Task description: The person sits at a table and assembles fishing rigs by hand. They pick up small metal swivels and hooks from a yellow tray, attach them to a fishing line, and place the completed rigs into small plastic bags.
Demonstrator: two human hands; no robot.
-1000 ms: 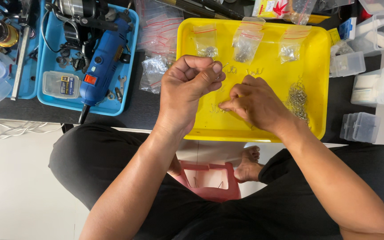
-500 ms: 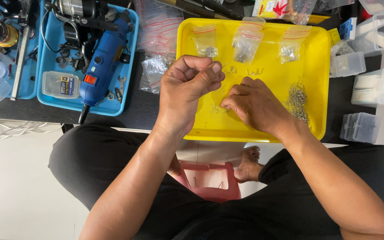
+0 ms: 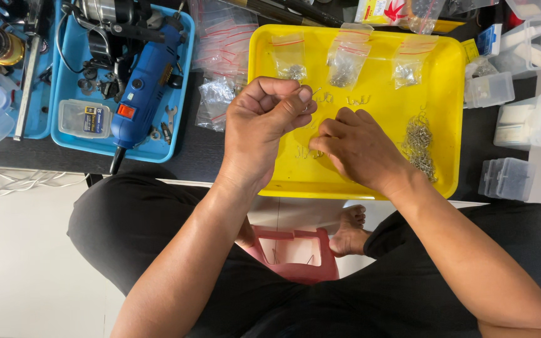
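Left hand (image 3: 264, 128) clenching into a loose fist above the yellow tray (image 3: 449, 75), thumb and forefinger pinching a small bent wire hook (image 3: 313, 94) whose tip is showing just past the knuckles. Right hand (image 3: 361, 150) lying palm down on the tray floor, fingertips curling onto the loose hooks (image 3: 311, 153) scattered there; whether one is actually being grasped cannot be told, fingers hiding the contact.

Judging the step in hand: picking single hooks off the tray and gathering them in the left grip. Next move calling for a fine fingertip pinch on one hook only, keeping clear of neighbouring pieces that tangle readily.

Lying further out on the tray: a heap of small metal parts (image 3: 419, 141) near the right wrist, three small zip bags (image 3: 345, 59) along the far edge. Standing left on the counter (image 3: 201, 150): a blue tray (image 3: 64, 134) carrying a blue rotary tool (image 3: 145, 87). Sitting right: clear plastic boxes (image 3: 505, 178).
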